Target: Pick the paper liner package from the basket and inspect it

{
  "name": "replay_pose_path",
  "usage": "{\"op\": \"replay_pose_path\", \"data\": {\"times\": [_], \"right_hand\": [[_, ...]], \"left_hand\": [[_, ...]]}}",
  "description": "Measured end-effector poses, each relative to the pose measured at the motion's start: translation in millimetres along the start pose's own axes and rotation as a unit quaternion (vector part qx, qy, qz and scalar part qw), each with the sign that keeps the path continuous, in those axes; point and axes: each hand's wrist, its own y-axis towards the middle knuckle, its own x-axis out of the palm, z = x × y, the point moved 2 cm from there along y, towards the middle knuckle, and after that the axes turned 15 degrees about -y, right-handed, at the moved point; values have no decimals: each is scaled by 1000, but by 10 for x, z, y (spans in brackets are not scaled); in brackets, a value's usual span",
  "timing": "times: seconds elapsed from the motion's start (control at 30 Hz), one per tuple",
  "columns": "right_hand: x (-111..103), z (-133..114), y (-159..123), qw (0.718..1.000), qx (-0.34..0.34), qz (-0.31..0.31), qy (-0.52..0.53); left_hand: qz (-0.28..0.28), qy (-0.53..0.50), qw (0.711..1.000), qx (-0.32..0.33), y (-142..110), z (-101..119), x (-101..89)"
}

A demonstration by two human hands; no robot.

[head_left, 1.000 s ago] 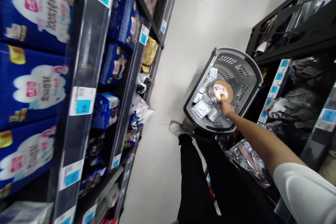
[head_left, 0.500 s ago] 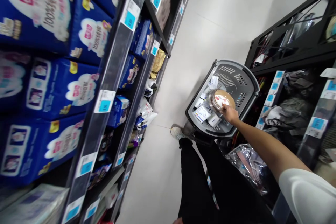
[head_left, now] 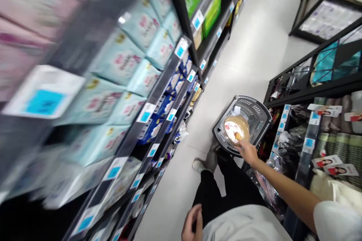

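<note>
Light: bright, even; only faint shadow beside the basket (head_left: 251, 99). Left of the basket, shelf packs (head_left: 113, 60): heavy motion blur, wide-angle stretching toward the edge. Above the basket, floor (head_left: 226, 83): sharper, pale, soft sheen.

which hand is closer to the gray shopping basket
Right. The right hand holding a round tub is over the gray shopping basket; the left hand is farther, beside the black trousers.
</note>
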Motion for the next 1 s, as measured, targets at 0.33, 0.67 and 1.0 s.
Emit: {"op": "replay_pose_path", "data": {"times": [0.33,0.67,1.0], "right_hand": [[-928,-2074,-1622,892,-387,225,64],[-829,-3673,-3116,787,-556,266,17],[-767,-4236,-3532,729,-643,227,-66]], "left_hand": [[-58,-255,963,70,-319,389,-996],[-60,-450,881,132,-1057,35,-2847],[-13,-527,839,133,-1333,-261,-3403]]}}
